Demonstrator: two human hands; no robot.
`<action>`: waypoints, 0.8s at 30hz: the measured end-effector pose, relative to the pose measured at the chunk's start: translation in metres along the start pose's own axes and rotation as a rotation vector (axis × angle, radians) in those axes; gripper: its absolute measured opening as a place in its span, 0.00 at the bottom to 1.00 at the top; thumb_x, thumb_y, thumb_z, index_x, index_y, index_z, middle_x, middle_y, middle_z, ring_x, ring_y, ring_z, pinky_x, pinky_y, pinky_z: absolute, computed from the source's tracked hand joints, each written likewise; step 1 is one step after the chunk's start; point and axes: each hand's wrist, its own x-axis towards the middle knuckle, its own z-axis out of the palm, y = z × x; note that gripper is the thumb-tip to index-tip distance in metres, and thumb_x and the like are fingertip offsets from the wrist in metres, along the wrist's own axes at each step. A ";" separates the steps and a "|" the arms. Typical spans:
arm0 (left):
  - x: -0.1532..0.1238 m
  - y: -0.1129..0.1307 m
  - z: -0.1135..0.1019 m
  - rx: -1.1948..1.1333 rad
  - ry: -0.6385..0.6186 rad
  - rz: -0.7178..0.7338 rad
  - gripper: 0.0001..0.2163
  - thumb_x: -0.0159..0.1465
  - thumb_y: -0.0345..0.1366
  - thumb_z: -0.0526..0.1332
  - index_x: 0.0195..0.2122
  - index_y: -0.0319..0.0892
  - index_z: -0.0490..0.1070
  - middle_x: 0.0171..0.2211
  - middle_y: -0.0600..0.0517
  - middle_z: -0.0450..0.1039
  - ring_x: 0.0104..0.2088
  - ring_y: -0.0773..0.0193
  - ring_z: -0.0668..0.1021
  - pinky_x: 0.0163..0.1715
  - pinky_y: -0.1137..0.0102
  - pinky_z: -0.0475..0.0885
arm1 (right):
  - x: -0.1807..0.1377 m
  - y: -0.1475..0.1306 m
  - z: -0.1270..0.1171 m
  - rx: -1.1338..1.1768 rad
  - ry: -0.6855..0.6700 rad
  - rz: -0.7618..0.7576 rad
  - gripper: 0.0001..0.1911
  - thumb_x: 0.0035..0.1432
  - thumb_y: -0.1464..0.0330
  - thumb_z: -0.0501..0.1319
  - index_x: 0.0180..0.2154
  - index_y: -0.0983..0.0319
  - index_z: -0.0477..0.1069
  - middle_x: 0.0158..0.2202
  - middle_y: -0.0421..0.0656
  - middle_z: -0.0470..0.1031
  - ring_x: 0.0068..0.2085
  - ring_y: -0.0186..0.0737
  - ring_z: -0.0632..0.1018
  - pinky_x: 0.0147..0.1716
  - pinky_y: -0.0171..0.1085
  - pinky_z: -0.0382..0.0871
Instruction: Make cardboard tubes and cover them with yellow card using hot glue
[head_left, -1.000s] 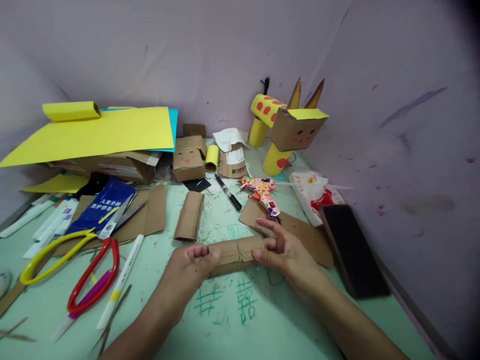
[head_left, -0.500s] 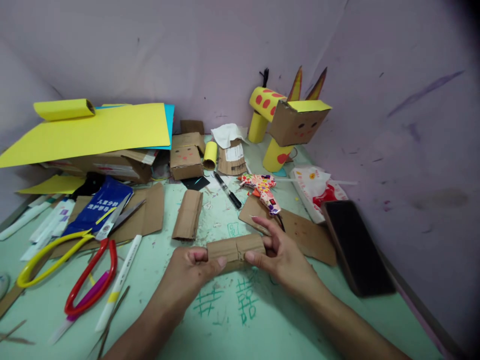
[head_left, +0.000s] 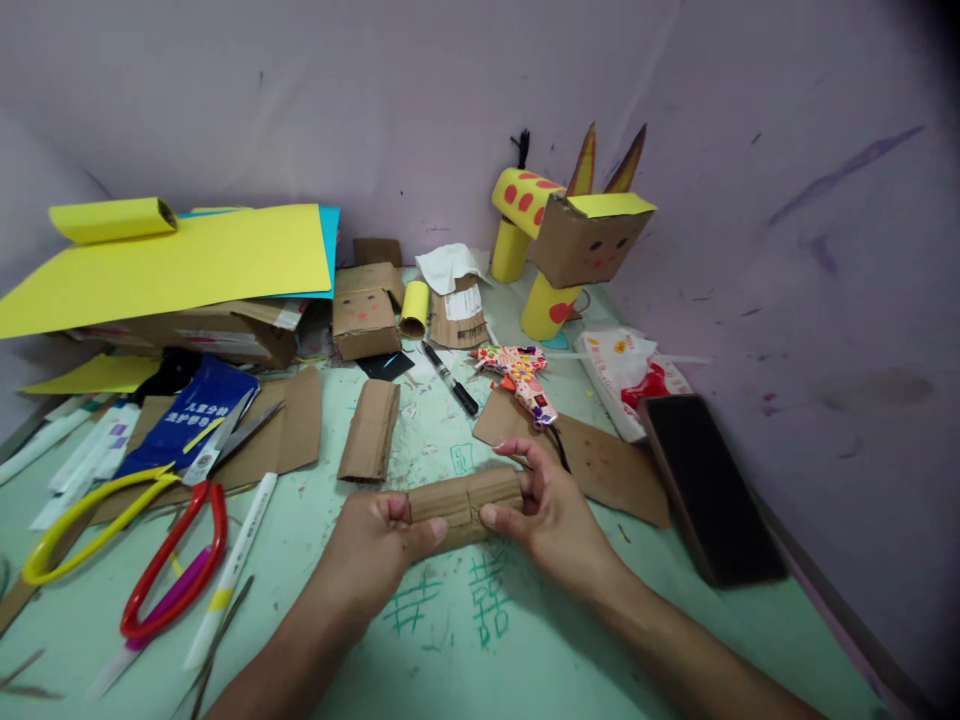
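Observation:
A brown corrugated cardboard strip (head_left: pixel 461 500), curled into a rough roll, sits between both hands just above the green table (head_left: pixel 525 640). My left hand (head_left: pixel 375 545) is closed on its left end, thumb on the front face. My right hand (head_left: pixel 544 510) wraps its fingers over the right end, thumb underneath. Green scribbles on the table lie right below the hands.
A second folded cardboard piece (head_left: pixel 369 430) lies just beyond. Scissors with yellow (head_left: pixel 90 520) and red (head_left: pixel 169 570) handles, pens and flat cardboard fill the left. A patterned glue gun (head_left: pixel 525 378), a black phone (head_left: pixel 709 485) and a cardboard giraffe (head_left: pixel 570 240) stand to the right, near the wall.
The flat-lying strip has been lifted slightly and curled tighter. My right hand's fingers, spread before, have closed round its right end. The hands have drawn nearer each other.

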 end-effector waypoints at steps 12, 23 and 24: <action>0.008 -0.013 -0.013 -0.082 -0.046 -0.007 0.13 0.41 0.40 0.68 0.17 0.39 0.66 0.15 0.56 0.65 0.18 0.71 0.65 0.19 0.74 0.56 | 0.006 -0.014 -0.015 -0.136 -0.035 0.084 0.34 0.34 0.67 0.69 0.47 0.62 0.61 0.24 0.36 0.72 0.28 0.39 0.74 0.29 0.36 0.64; 0.005 -0.005 -0.010 -0.069 -0.006 0.007 0.16 0.43 0.41 0.66 0.14 0.42 0.58 0.10 0.65 0.49 0.12 0.79 0.47 0.13 0.75 0.37 | -0.001 -0.018 -0.023 -0.020 0.069 -0.082 0.20 0.42 0.66 0.65 0.38 0.60 0.61 0.23 0.35 0.73 0.22 0.32 0.68 0.22 0.32 0.57; 0.005 -0.005 -0.010 -0.074 -0.008 0.009 0.16 0.43 0.41 0.66 0.14 0.42 0.58 0.10 0.65 0.49 0.12 0.79 0.47 0.13 0.75 0.37 | -0.001 -0.017 -0.021 -0.018 0.047 -0.070 0.20 0.40 0.68 0.65 0.37 0.60 0.60 0.21 0.33 0.70 0.22 0.32 0.67 0.22 0.32 0.57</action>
